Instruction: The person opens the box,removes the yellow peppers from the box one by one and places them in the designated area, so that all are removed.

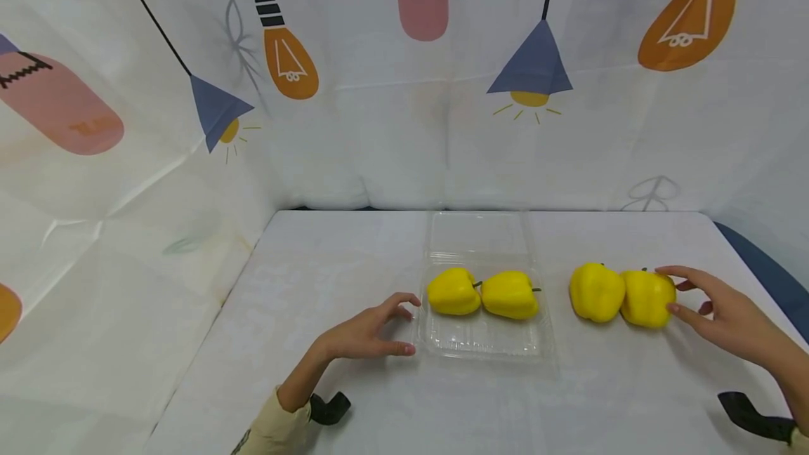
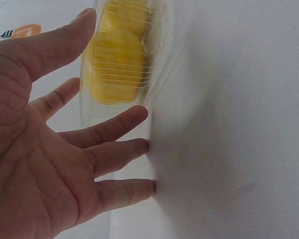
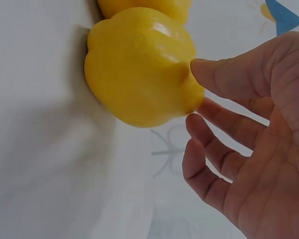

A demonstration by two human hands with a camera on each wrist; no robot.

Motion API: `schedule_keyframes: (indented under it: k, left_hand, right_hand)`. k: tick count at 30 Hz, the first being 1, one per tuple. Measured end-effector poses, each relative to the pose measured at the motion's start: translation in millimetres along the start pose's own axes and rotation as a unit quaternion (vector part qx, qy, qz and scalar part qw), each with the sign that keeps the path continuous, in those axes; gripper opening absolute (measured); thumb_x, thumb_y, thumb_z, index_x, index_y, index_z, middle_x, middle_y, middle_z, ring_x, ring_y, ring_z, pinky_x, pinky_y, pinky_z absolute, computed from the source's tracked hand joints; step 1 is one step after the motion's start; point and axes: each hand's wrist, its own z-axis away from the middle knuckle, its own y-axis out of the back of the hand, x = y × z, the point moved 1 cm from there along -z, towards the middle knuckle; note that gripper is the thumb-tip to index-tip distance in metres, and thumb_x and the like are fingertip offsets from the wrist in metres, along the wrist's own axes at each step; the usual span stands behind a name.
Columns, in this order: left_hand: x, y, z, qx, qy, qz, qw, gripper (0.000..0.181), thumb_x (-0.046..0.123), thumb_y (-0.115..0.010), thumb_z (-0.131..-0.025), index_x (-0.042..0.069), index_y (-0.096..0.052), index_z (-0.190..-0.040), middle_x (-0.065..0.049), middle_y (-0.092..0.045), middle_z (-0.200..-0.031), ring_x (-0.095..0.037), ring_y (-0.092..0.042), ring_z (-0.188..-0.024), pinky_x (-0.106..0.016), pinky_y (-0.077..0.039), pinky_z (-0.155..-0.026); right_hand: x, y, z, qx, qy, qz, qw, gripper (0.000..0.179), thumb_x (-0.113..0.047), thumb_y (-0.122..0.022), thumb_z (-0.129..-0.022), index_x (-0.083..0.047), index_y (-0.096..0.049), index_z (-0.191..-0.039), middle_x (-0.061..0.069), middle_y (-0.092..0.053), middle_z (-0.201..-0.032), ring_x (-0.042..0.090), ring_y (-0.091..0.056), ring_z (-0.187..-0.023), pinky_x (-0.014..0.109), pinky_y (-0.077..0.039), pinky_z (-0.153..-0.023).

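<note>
A clear plastic clamshell box (image 1: 480, 346) lies with its lid folded back on the table. Inside its base are two yellow bell peppers, one on the left (image 1: 454, 291) and one on the right (image 1: 509, 295), both tipped on their sides. Just left of the box is my left hand (image 1: 379, 332), fingers spread, and it holds nothing. To the right, two more yellow bell peppers, a left one (image 1: 597, 292) and a right one (image 1: 647, 298), stand side by side. My right hand (image 3: 254, 134) is at the right one, thumb and fingertips at its edge; firm contact cannot be made out.
The white-covered table (image 1: 303, 265) meets a hanging white cloth (image 1: 379, 139) printed with lamps and bulbs at the back. More cloth hangs at the left. A black strap (image 1: 330, 409) juts from the left wrist, another strap (image 1: 755, 416) from the right.
</note>
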Motion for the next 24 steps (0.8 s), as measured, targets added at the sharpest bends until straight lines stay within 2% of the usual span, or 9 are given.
schedule_keyframes:
  k: [6,15,24]
  left_hand:
    - [0.1,0.7,-0.2,0.003,0.003,-0.003,1.0000,0.071,0.043,-0.069,-0.083,0.030,-0.027,-0.139,-0.004,-0.054,-0.129,-0.021,-0.043,-0.126,-0.051,-0.030,-0.105]
    - [-0.8,0.0,-0.6,0.004,0.006,-0.002,1.0000,0.070,0.044,-0.069,-0.083,0.034,-0.026,-0.138,-0.003,-0.054,-0.129,-0.021,-0.042,-0.126,-0.051,-0.030,-0.105]
    - [-1.6,-0.2,-0.4,0.004,0.006,-0.006,1.0000,0.071,0.045,-0.069,-0.083,0.030,-0.027,-0.139,-0.003,-0.055,-0.128,-0.022,-0.043,-0.125,-0.052,-0.031,-0.104]
  right_hand:
    - [-7.9,3.5,-0.8,0.015,-0.022,0.004,0.9996,0.062,-0.015,-0.077,-0.078,-0.002,-0.045,-0.130,0.028,-0.048,-0.118,0.037,-0.047,-0.090,0.018,-0.038,-0.055]
    - [-30.9,6.4,-2.7,0.027,-0.008,-0.009,0.9995,0.059,-0.023,-0.075,-0.082,-0.003,-0.047,-0.129,0.021,-0.051,-0.118,0.028,-0.043,-0.089,0.014,-0.036,-0.058]
    - [-47.7,0.2,-3.3,0.049,0.018,-0.025,0.9983,0.059,-0.023,-0.077,-0.079,-0.007,-0.050,-0.129,0.015,-0.056,-0.115,-0.001,-0.037,-0.086,0.016,-0.038,-0.058]
